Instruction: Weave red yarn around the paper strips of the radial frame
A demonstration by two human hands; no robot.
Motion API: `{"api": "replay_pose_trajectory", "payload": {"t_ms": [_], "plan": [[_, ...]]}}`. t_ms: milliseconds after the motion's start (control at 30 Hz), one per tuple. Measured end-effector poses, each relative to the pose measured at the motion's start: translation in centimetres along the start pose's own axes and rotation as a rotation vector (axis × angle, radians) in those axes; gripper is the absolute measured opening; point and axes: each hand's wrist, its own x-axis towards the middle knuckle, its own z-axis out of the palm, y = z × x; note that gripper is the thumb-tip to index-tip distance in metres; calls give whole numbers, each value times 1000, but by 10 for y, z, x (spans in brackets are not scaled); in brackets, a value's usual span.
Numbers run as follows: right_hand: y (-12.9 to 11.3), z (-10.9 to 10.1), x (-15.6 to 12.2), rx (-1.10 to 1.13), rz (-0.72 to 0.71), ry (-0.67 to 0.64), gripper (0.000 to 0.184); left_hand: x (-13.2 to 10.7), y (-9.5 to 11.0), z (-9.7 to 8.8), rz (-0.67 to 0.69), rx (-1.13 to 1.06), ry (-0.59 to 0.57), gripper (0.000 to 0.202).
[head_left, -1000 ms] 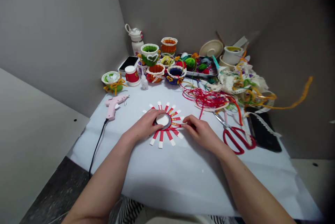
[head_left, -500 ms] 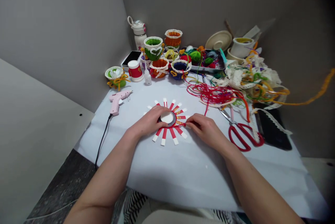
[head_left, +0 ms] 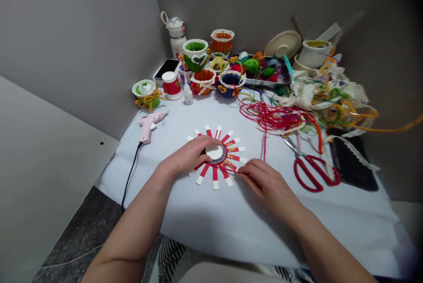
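Observation:
In the middle of the table a paper cup cut into strips [head_left: 215, 176] lies splayed like a sun, its red strips white-tipped and its round base facing up. My left hand [head_left: 190, 154] is closed on the near left side of that base, thumb in front and fingers across the top. A strand of red yarn [head_left: 229, 169] runs from the cup's near side to my right hand [head_left: 266, 184], pinched between thumb and fingers just off the strips. From there the yarn leads back to a loose red tangle [head_left: 276, 117]. My left fingers partly cover the left-hand strips.
Red-handled scissors [head_left: 317, 173] and a dark phone-like slab [head_left: 355, 164] lie at right. A pink glue gun [head_left: 150, 125] with a cord is at left. Behind stand yarn-covered cups [head_left: 195, 56], a glue bottle [head_left: 187, 94], a tray [head_left: 264, 83] of yarn balls and heaped lace [head_left: 327, 93].
My right hand has moved toward me and slightly right, drawing the red yarn out longer. The cut cup has turned a little under my left hand, which keeps its hold.

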Motion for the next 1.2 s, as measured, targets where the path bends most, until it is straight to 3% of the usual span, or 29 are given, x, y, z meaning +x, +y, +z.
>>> {"api": "replay_pose_trajectory", "payload": {"t_ms": [133, 333, 500, 600, 667, 800, 900, 1000, 1200], "plan": [[-5, 9, -13, -14, 8, 15, 18, -1, 1, 0, 33, 2, -6, 55], [-11, 16, -19, -25, -39, -74, 18, -3, 5, -3, 25, -3, 10, 56], [-18, 16, -14, -28, -47, 2, 18, -6, 4, -7, 59, -36, 76, 52], [-22, 15, -16, -8, -40, 94, 12, -8, 5, -11, 66, -91, 149, 43], [-22, 13, -18, 42, 17, 226, 10, -10, 7, -14, 47, -160, 207, 39], [-11, 8, -10, 270, 290, 505, 18, -13, 10, -15, 18, -336, 287, 39], [-1, 3, 8, 475, 447, 404, 21, -13, 11, -13, 36, -417, 308, 38], [1, 2, 29, 646, 441, 256, 31, -11, 12, -10, 44, -446, 305, 39], [-10, 13, 50, 883, 529, 236, 41, -10, 16, -7, 42, -530, 276, 40]]}}
